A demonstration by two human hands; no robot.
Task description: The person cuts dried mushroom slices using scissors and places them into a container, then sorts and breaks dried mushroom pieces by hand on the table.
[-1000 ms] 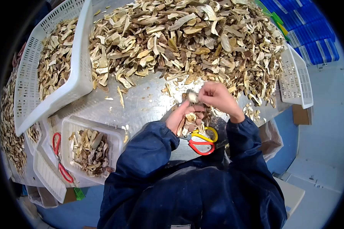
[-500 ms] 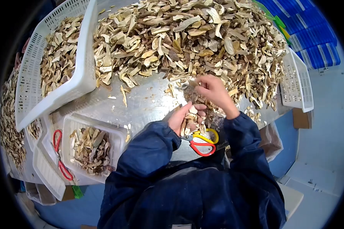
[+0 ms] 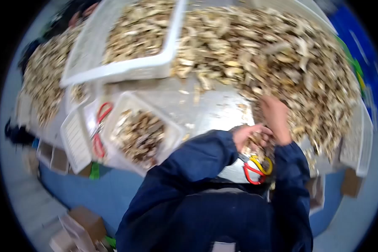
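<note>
My left hand (image 3: 251, 136) is curled around several pale dried slices (image 3: 255, 143) close to my body. Just beyond it, my right hand (image 3: 274, 112) reaches to the near edge of the big heap of dried slices (image 3: 281, 54); its fingertips are blurred, and anything between them is hidden. Scissors with one red and one yellow handle (image 3: 263, 166) lie on the metal table (image 3: 222, 110), just below my left hand.
To the left stand a white tub (image 3: 173, 140) of slices, red-handled scissors (image 3: 98, 136) and a large white basket (image 3: 117, 74) with more slices. Another white basket (image 3: 357, 140) stands right. Blue trays (image 3: 363, 54) are stacked at upper right.
The view has swung left, so the table and hands appear farther right. My right hand has come down nearer the heap's edge, and the pale piece seen earlier at its fingers is no longer visible.
</note>
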